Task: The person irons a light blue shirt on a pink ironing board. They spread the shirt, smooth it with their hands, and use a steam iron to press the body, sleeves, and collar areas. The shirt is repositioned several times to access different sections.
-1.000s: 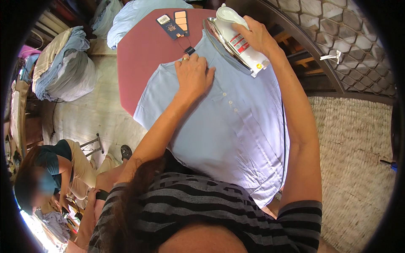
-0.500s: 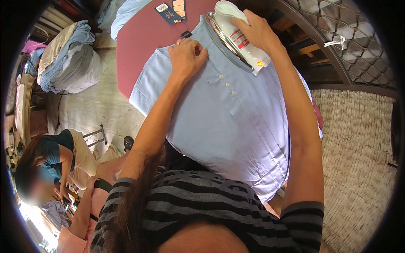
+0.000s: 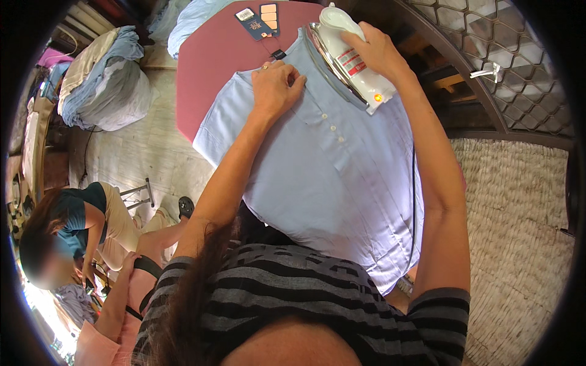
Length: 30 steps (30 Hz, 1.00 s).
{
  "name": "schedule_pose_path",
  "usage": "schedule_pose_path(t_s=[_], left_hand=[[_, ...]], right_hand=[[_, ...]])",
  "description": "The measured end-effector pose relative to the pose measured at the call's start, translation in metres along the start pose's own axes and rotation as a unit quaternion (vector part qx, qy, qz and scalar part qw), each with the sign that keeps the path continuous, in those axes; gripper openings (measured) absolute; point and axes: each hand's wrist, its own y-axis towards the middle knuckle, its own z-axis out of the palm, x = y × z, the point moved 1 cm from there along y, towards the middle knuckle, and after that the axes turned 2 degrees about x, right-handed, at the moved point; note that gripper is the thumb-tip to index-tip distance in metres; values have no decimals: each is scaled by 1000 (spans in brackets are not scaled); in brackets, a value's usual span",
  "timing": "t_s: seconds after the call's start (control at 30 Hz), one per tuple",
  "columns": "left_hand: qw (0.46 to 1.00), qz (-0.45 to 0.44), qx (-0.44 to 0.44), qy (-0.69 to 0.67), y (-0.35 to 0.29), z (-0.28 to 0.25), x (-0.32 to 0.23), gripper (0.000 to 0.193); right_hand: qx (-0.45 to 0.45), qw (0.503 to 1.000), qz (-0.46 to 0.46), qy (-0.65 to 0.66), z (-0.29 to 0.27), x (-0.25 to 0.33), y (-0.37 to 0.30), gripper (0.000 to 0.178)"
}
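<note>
A light blue shirt (image 3: 317, 177) lies spread over a maroon ironing board (image 3: 207, 79), its short row of white buttons facing up. My right hand (image 3: 379, 52) is closed round the handle of a white steam iron (image 3: 345, 49), which rests on the shirt's upper right with its soleplate edge showing. An orange light glows at the iron's heel. My left hand (image 3: 276, 88), fingers curled in, grips the shirt at the neckline. Just beyond it, dark paper tags (image 3: 259, 23) hang by a string from the neck label and lie on the board.
A black cord (image 3: 413, 201) runs down beneath my right forearm. A dark metal lattice door (image 3: 506, 55) borders the right side. A large bundle of cloth (image 3: 113, 82) stands at the left. Two people sit at the lower left, one in a teal top (image 3: 91, 198).
The iron has hardly shifted on the shirt; the whole view has moved slightly. The black cord now shows along the shirt's right side. My left hand keeps its place at the neckline.
</note>
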Motion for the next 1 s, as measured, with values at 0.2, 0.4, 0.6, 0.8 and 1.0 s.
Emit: schedule_pose_path(t_s=[0.2,0.4,0.6,0.8,1.0], left_hand=[[1000,10,4,6,3,-3,-1,15],[995,61,-55,65,-16,-37,24,21],[986,-88,-60,125,-54,-86,56,36],[986,-84,-102,104,-42,-80,60,24],[987,-129,-91,11,-30,-76,58,16]], right_hand=[[41,997,27,61,-9,-1,-30,41],[-22,999,-33,-12,13,22,-52,42],[17,999,-29,-8,8,27,-68,42],[5,997,-77,-25,9,28,-61,39],[-2,993,-106,-43,6,23,-51,36]])
